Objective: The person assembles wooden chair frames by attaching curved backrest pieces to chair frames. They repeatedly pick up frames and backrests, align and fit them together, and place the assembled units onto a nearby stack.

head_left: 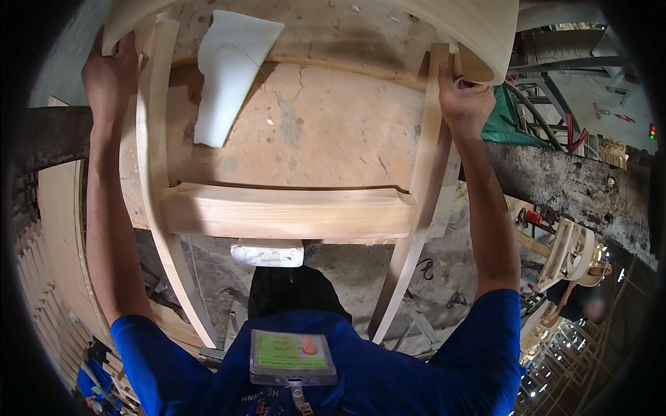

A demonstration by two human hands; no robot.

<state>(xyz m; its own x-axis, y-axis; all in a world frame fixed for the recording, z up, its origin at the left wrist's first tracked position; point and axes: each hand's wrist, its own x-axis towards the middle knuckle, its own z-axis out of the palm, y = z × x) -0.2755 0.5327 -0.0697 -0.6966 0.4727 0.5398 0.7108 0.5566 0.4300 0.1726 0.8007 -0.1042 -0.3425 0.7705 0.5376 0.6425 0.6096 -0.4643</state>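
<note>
Head view: what is at the left?

The left hand [109, 78], fingers holding the far left corner of the frame [291, 213], tips partly hidden. Then a white sheet [232, 76] on the counter [326, 118].

Where is the frame?

In the middle, over the counter, its legs [404, 277] reaching near.

And right?

The right hand [466, 107], fingers around the frame's far right corner, a green cloth [510, 126] just right.

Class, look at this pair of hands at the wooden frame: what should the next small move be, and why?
Probably steady the curved wooden piece and check how each end sits: the left hand and right hand grip its ends beside the tops of the left leg and right leg, and this view does not clearly show whether the wood meets there.
</note>
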